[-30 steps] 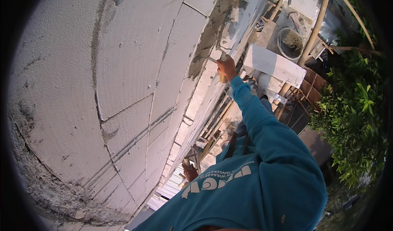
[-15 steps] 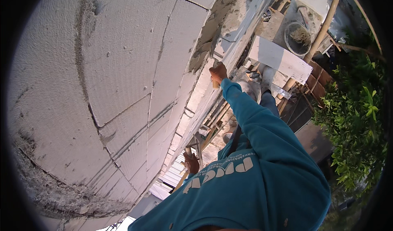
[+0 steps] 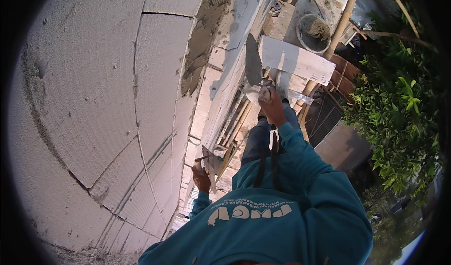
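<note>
My right hand (image 3: 272, 107) is closed around the handle of a trowel, held out from the wall in front of my legs. The trowel's long grey blade (image 3: 253, 60) points away from me. Lower and to the left, my left hand (image 3: 201, 178) grips the handle of a notched trowel (image 3: 211, 165), its toothed metal plate beside the wall. Along the left stands a wall of pale blocks (image 3: 108, 77) with dark joints. A strip of wet grey mortar (image 3: 204, 35) is spread on the wall's upper part.
Past my feet lie a white block (image 3: 296, 60) and a clear bucket (image 3: 300, 37) with mortar (image 3: 318, 29) in it. A hammer (image 3: 318, 3) rests beyond the bucket. A bamboo pole (image 3: 345, 18) runs along the right, beside leafy plants (image 3: 399, 119).
My right hand has drawn back from the wall to the right, and the trowel blade now shows fully. My left hand has shifted left, bringing the notched trowel into clearer sight.
</note>
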Available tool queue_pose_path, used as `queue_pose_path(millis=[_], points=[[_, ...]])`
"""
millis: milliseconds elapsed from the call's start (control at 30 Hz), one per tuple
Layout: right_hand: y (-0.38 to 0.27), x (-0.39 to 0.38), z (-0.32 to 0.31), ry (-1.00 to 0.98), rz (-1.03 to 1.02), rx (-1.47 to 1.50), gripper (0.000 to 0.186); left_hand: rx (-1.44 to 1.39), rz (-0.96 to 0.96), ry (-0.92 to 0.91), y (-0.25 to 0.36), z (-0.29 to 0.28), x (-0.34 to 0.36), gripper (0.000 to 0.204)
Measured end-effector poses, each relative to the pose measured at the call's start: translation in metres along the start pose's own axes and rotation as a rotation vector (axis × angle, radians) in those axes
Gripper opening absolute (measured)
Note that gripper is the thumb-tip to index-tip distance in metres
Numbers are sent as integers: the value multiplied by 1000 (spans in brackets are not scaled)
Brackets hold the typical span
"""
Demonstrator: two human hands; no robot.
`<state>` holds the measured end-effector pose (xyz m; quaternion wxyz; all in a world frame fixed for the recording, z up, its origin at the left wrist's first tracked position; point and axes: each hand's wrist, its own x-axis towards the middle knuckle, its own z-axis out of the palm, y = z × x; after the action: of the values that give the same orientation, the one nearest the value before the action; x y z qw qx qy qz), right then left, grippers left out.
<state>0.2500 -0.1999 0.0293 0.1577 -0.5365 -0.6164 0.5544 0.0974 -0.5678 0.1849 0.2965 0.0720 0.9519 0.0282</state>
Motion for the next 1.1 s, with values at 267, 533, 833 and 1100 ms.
queue_pose_path(millis=[267, 533, 833, 1100], points=[[220, 173, -214, 63, 571, -995, 58, 57, -54, -92, -3, 43, 18, 32], [303, 343, -168, -48, 606, -1238, 35, 140, -142, -172, -14, 67, 6, 26], [315, 278, -198, -45, 328, -760, 47, 117, -131, -136, 17, 70, 8, 28], [256, 207, -209, 100, 381, -103, 32, -4, -128, -101, 2, 74, 25, 24]])
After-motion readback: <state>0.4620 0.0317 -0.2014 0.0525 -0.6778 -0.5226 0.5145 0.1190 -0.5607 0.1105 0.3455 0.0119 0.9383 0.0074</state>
